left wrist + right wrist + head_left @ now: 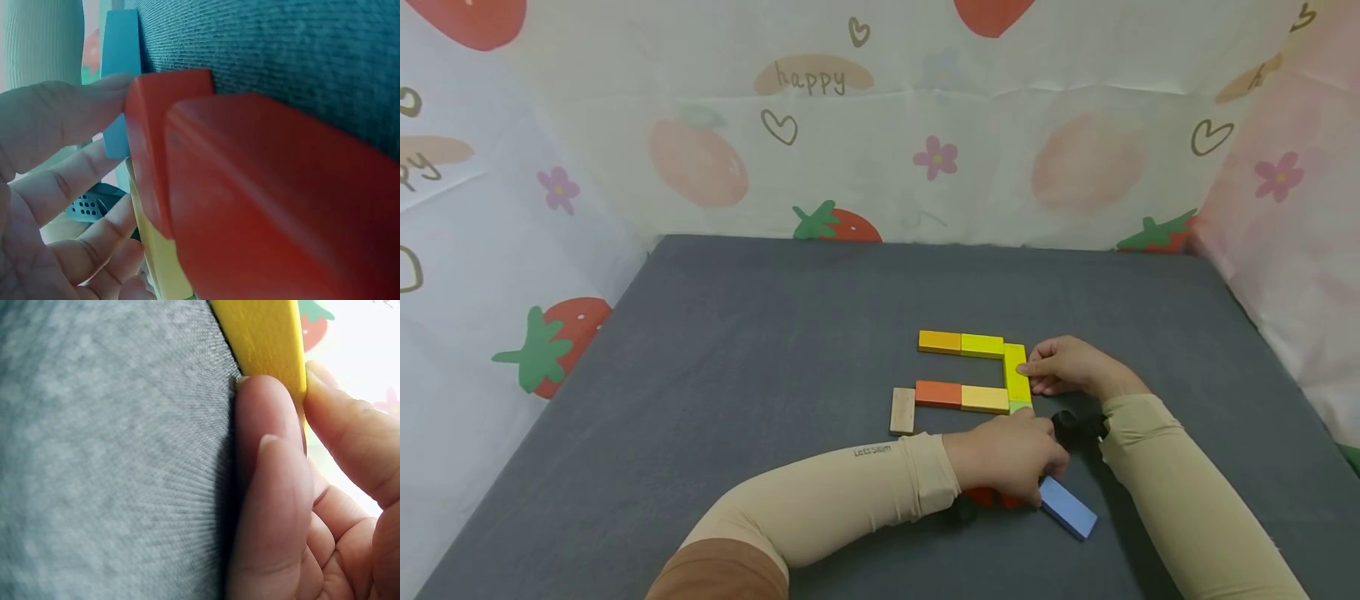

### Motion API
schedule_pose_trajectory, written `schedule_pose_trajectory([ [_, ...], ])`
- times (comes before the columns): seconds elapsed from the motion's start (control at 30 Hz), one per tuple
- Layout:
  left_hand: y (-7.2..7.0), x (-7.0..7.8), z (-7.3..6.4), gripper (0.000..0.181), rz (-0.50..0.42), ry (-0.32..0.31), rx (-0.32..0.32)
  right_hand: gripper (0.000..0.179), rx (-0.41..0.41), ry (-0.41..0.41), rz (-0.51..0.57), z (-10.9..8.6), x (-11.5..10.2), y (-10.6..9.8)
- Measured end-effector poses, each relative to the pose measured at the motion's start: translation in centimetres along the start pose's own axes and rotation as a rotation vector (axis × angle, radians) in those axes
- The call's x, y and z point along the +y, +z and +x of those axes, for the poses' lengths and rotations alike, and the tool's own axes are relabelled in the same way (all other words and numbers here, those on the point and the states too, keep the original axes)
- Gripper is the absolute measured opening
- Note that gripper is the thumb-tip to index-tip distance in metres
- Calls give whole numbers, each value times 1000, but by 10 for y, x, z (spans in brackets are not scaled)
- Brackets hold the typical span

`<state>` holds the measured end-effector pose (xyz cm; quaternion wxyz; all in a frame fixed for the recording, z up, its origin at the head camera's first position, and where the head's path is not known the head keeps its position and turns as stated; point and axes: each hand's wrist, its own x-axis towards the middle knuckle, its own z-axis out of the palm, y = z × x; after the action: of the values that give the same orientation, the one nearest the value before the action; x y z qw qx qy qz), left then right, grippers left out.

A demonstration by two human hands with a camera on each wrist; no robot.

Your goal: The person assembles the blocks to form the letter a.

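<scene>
My left hand (1009,454) reaches over the near right end of a line of blocks. In the left wrist view its thumb and index finger pinch a blue block (122,47), beside two red blocks (269,187). A yellowish block (165,265) lies along the same row, near the other fingers. My right hand (1081,367) is at the upright part of the layout. Its thumb rests on the top of a bright yellow block (1015,367), with curled fingers against the side. The left hand partly covers a light green block (1021,407).
An orange-yellow block (939,342) and another yellow block (982,345) form the far row. Below them lie an orange-red block (937,393), a pale yellow block (985,398) and a plain wood block (902,411). Grey cloth (737,333) covers the table; a printed curtain (887,167) surrounds it.
</scene>
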<state>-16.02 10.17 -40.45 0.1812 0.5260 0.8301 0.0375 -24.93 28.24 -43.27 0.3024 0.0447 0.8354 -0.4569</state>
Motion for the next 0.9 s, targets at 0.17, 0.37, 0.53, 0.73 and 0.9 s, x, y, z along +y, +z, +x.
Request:
schedule_pose_trajectory([
  [0.17, -1, 1, -2, 23, 35, -5, 4, 21, 7, 2, -4, 0, -1, 1],
  [0.37, -3, -2, -1, 25, -4, 2, -20, 21, 4, -1, 2, -1, -1, 1],
  [0.53, -8, -9, -2, 28, -24, -5, -14, 22, 0, -8, 1, -2, 0, 0],
  [0.73, -18, -22, -11, 31, -59, -59, 8, 22, -3, -18, -7, -3, 0, -1],
  [0.9, -25, -36, -23, 32, -114, -101, 21, 23, 4, -18, -18, -3, 0, -1],
])
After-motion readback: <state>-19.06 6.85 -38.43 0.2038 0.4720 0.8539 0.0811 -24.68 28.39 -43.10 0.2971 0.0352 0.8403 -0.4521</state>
